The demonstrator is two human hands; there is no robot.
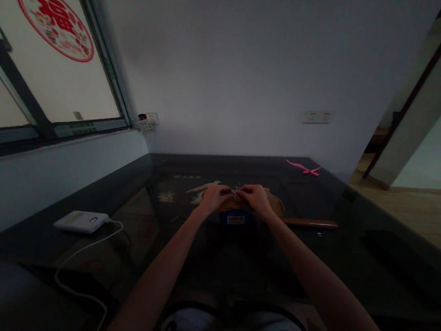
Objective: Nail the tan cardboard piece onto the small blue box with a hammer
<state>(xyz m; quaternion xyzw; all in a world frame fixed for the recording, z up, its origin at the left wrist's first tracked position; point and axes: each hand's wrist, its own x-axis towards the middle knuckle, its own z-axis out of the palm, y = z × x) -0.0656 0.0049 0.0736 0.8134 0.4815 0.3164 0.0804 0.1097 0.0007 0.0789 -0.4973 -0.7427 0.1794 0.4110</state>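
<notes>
My left hand (217, 196) and my right hand (255, 197) meet close together over the middle of the dark table. The fingers of both are pinched, with the tips nearly touching. What lies between them is small and pale, too dim to name. Under and behind the hands is a tan, rounded thing (277, 204), partly hidden by my fingers. A blue box (236, 218) with a white label stands just below them. To the right of my right forearm a brown wooden stick (310, 223) lies flat, its left end hidden by that arm.
A white power bank (81, 222) with a white cable (68, 260) lies on the table (131, 260) at the left. At the back right is a pink ribbon (304, 168). A dark flat object (401, 261) rests near the right edge. Wall sockets (319, 117) are behind.
</notes>
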